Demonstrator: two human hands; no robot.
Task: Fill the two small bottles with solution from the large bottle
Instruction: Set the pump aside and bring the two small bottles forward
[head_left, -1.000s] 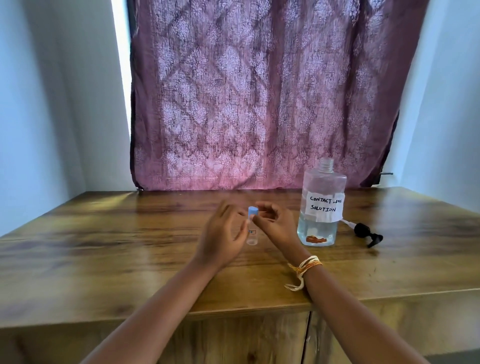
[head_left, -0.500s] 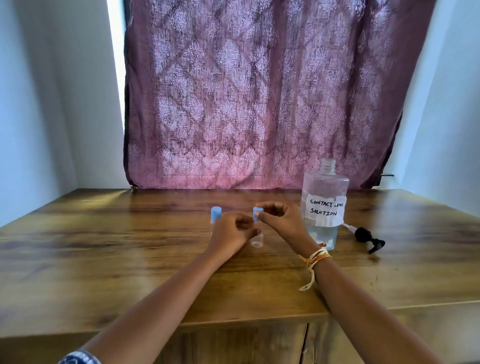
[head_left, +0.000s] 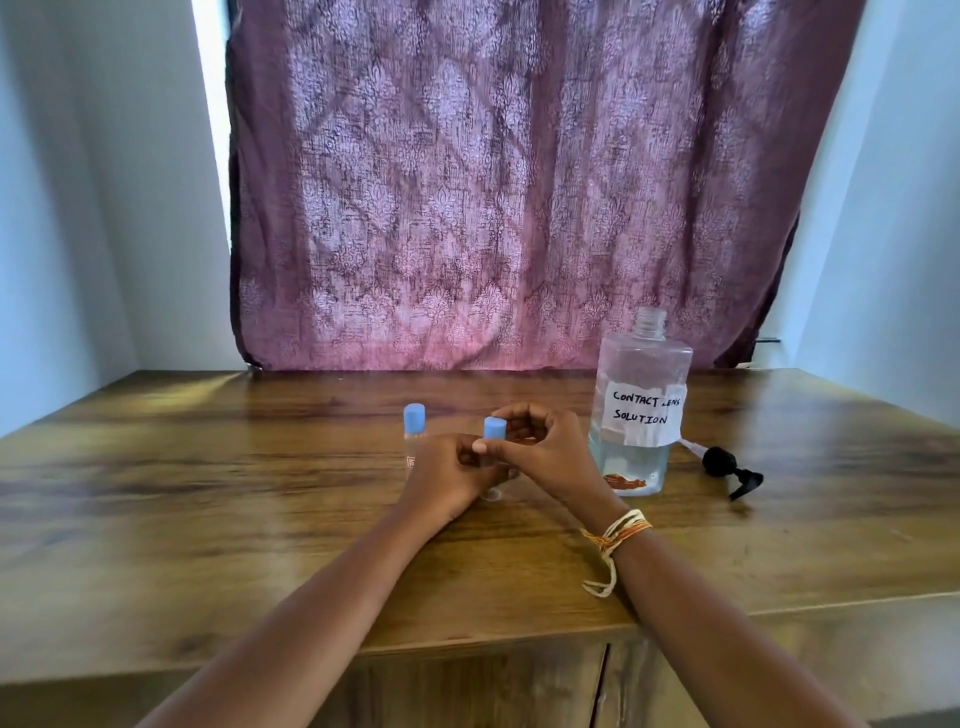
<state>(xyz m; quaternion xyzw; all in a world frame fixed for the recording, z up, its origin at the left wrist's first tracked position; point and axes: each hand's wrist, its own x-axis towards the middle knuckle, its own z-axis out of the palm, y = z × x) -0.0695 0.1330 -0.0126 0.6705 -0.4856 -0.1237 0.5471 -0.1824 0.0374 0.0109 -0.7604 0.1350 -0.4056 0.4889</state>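
head view is showing both hands meeting at the nearer small bottle (head_left: 493, 470) in the middle of the wooden table (head_left: 208, 519). the left hand (head_left: 449, 480) is curling round its clear body, seemingly steadying it upright, while the right hand (head_left: 545, 449) is curving over its blue cap (head_left: 494, 428), thumb and fingertips pinching at the cap, likely for twisting it. whether the cap is being loosened or tightened cannot be told. the second small bottle (head_left: 414, 434), capped in the same matte blue, is standing just behind the left hand, touched by nothing. the large bottle (head_left: 641, 410), clear smooth plastic with squared shoulders and a threaded open neck, is sitting just right of the right hand, holding liquid only in its lower part under a handwritten paper label. its black pump head (head_left: 727, 467) is lying on the table beside it, probably removed for pouring.
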